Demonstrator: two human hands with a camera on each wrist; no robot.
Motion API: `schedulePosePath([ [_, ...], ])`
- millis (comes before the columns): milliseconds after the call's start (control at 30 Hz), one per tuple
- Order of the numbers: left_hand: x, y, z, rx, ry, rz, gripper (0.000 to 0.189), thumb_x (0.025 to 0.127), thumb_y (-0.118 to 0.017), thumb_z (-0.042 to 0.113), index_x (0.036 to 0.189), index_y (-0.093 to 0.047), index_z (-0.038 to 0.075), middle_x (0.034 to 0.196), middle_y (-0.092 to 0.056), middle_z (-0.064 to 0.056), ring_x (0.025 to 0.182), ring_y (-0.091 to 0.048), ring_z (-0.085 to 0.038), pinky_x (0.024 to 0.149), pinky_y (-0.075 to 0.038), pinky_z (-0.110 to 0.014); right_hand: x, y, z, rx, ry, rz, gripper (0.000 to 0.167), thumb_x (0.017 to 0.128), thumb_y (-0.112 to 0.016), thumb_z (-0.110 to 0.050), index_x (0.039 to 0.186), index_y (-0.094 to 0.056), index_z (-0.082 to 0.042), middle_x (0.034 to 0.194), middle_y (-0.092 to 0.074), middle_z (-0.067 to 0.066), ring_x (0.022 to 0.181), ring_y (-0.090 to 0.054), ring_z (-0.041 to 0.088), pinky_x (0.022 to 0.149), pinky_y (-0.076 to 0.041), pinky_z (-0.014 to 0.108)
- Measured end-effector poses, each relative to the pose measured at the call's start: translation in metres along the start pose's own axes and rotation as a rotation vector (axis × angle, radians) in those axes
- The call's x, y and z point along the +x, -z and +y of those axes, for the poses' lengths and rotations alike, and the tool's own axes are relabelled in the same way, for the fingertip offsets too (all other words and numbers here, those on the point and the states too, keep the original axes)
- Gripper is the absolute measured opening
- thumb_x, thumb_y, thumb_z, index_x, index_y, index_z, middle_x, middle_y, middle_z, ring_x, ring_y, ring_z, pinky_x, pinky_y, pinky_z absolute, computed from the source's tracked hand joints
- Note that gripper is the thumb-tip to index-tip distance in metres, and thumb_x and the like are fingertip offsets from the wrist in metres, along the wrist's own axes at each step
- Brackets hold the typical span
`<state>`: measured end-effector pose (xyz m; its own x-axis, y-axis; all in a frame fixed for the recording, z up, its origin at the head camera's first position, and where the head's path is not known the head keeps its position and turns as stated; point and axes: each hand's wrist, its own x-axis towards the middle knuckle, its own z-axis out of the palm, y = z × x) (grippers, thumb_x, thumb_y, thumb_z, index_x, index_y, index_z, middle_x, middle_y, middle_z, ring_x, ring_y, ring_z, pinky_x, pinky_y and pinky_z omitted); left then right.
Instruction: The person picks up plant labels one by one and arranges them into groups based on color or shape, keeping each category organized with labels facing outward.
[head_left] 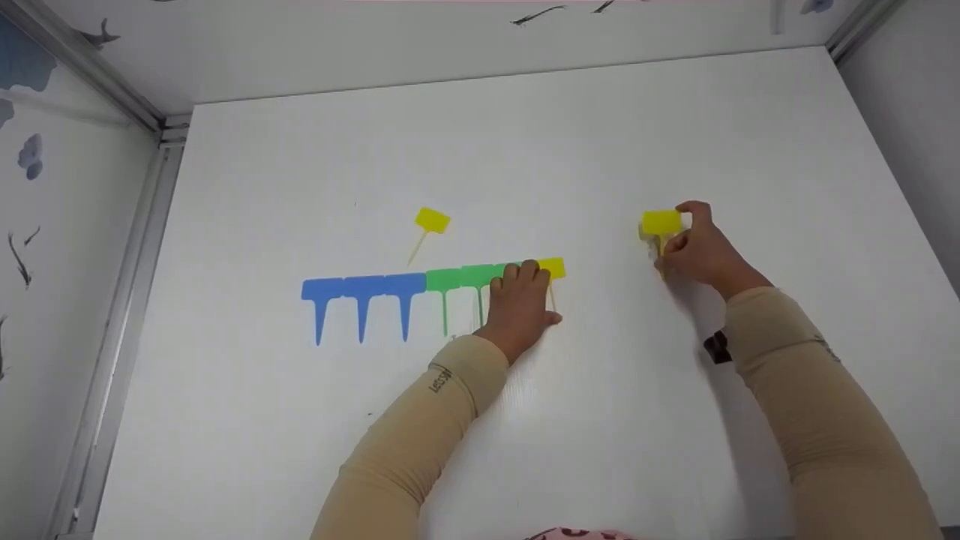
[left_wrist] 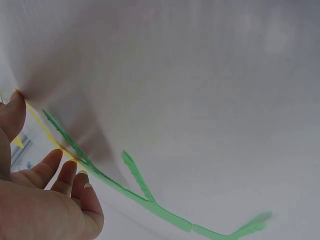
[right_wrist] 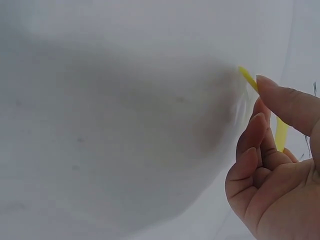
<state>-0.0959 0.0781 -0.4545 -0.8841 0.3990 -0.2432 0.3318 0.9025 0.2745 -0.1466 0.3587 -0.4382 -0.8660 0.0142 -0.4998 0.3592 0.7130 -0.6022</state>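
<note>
In the head view a row of T-shaped plant labels lies on the white table, with blue labels (head_left: 364, 287) at the left, then green labels (head_left: 461, 277), then a yellow label (head_left: 553, 268) at the right end. My left hand (head_left: 519, 306) rests over the right part of this row, fingertips on the labels and thumb near the yellow stem's tip; it hides part of the green. Off to the right, my right hand (head_left: 701, 251) pinches another yellow plant label (head_left: 661, 222), held upright by its stem just above the table. A loose yellow label (head_left: 433, 220) lies tilted behind the row.
The white table (head_left: 262, 420) ends at a white back wall (head_left: 450, 45). Metal frame posts (head_left: 127, 292) run along the left side. A small black piece (head_left: 718, 347) shows beside the right sleeve.
</note>
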Motion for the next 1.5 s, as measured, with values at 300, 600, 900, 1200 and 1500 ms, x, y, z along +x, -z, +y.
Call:
schedulePosePath([
  [300,0.001,0.0,-0.001,-0.004,0.004,-0.005,0.062,0.087,-0.066,0.047,0.135,-0.048,0.012,0.136,-0.043,-0.003,0.115,-0.038,-0.021,0.087,-0.035,-0.033,-0.006,-0.01,-0.006,0.006,0.001,-0.004,0.09,0.087,-0.07,-0.016,0.149,-0.005,-0.006,0.081,-0.048,0.005,0.07,-0.043,0.019,0.064,-0.039,0.03],
  [600,0.002,-0.003,-0.001,0.017,0.0,0.003,0.063,0.087,-0.065,0.048,0.136,-0.048,0.012,0.136,-0.043,-0.003,0.114,-0.039,-0.021,0.087,-0.035,-0.033,-0.012,-0.026,-0.011,-0.023,0.026,-0.01,0.082,0.089,-0.064,-0.015,0.148,-0.008,-0.005,0.083,-0.043,0.007,0.073,-0.042,0.021,0.065,-0.038,0.031],
  [900,0.0,0.001,0.0,0.032,0.004,-0.003,0.063,0.087,-0.066,0.049,0.134,-0.048,0.012,0.135,-0.043,-0.003,0.113,-0.039,-0.021,0.085,-0.035,-0.031,-0.017,-0.038,-0.02,-0.033,0.033,-0.038,0.083,0.088,-0.066,-0.015,0.149,-0.01,-0.005,0.088,-0.048,0.009,0.072,-0.042,0.021,0.064,-0.037,0.03],
  [1200,0.001,0.0,0.001,0.027,0.013,-0.018,0.063,0.087,-0.065,0.05,0.136,-0.047,0.013,0.136,-0.042,-0.002,0.115,-0.038,-0.021,0.088,-0.035,-0.032,-0.023,-0.048,-0.035,-0.044,0.059,-0.06,0.08,0.087,-0.065,-0.01,0.148,-0.013,-0.002,0.082,-0.05,0.007,0.071,-0.043,0.02,0.065,-0.038,0.031],
  [1500,0.001,-0.001,0.001,0.01,0.016,-0.02,0.065,0.087,-0.065,0.049,0.138,-0.047,0.014,0.138,-0.042,-0.002,0.117,-0.038,-0.021,0.09,-0.035,-0.033,-0.025,-0.062,-0.043,-0.05,0.037,-0.074,0.08,0.087,-0.066,-0.012,0.148,-0.015,-0.005,0.086,-0.052,0.008,0.072,-0.046,0.02,0.067,-0.04,0.031],
])
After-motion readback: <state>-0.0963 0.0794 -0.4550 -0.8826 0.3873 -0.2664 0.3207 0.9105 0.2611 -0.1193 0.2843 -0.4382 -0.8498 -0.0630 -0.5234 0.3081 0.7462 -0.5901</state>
